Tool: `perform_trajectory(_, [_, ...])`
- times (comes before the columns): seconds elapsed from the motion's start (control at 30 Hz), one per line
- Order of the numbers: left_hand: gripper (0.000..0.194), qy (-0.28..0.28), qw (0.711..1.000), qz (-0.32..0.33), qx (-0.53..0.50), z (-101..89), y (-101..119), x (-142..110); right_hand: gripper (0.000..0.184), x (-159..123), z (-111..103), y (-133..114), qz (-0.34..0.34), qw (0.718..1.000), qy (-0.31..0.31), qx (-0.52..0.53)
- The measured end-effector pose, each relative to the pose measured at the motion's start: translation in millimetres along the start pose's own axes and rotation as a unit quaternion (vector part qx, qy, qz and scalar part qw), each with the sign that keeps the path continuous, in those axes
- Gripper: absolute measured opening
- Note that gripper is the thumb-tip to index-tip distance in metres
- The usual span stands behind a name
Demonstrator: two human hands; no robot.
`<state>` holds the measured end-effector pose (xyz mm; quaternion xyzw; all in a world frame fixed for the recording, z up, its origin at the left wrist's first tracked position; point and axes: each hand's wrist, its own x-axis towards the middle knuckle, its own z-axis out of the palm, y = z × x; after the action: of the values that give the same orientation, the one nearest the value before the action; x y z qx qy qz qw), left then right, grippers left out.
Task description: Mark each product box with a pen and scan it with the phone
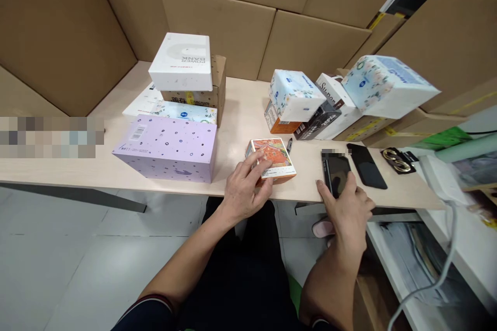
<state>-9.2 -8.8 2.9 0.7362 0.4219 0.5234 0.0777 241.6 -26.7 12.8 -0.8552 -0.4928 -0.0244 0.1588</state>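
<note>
My left hand [248, 186] is on a small orange-and-white printed box [277, 158] near the table's front edge. Its fingers lie over the top, and the thumb is by the near side. To the right, my right hand [347, 207] grips a dark smartphone [337, 173] at its near end, thumb on one side and index finger on the other. A second black phone [367, 165] lies just beyond that hand. Behind the small box is a little dark object [289, 145], too small to name.
A lilac box [171, 147] stands left, before a white power bank box [182, 62] on a brown carton [219, 88]. Floral tissue packs [297, 94] [388, 85] top other boxes at the back right. Gold hoops [398, 160] lie far right. Cardboard [217, 26] walls the table's back.
</note>
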Motion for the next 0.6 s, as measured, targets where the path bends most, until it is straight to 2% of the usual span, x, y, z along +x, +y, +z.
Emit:
perform_trajectory(0.17, [0.033, -0.006, 1.000, 0.000, 0.004, 0.9, -0.9, -1.0, 0.084, -1.0, 8.3, -0.9, 0.005, 0.998, 0.043, 0.045])
perform_trajectory(0.3, [0.032, -0.011, 1.000, 0.013, 0.009, 1.4, -1.8, -1.1, 0.083, -15.8, 4.0, -5.7, -0.089, 0.984, 0.091, 0.126])
perform_trajectory(0.43, [0.032, -0.009, 1.000, 0.014, 0.013, 1.5, -1.2, -1.4, 0.076, -38.1, -16.2, -27.4, -0.190, 0.951, 0.159, 0.186])
perform_trajectory(0.6, [0.033, -0.010, 1.000, 0.004, 0.026, 1.6, 0.6, -2.0, 0.072, -61.2, -36.4, -58.0, -0.271, 0.924, 0.164, 0.213])
